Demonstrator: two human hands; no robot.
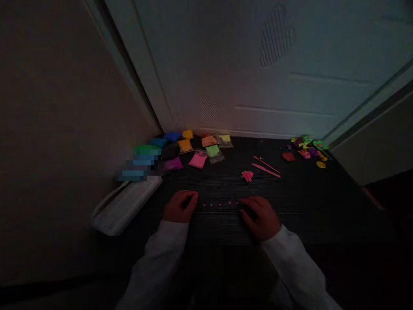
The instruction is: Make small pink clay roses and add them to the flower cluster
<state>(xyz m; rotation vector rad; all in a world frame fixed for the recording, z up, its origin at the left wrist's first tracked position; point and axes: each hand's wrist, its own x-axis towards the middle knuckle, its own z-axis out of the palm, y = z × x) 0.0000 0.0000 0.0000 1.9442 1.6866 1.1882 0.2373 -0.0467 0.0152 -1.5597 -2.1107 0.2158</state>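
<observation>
Several tiny pink balls lie spaced in a row on the dark table between my hands. Left of the row rests my left hand, its fingers curled and thumb tip against them; whatever they hold, if anything, is hidden. My right hand is at the row's other end, thumb and forefinger apart, the forefinger's tip beside or touching the rightmost ball. Beyond it sits a small pink, bumpy cluster with green specks. Two pink modelling tools lie to the right of the cluster.
Packets of coloured clay spread along the table's back left. A long whitish case lies at the left edge. Colourful small pieces pile at the back right, near a red oval piece. A white panel rises behind.
</observation>
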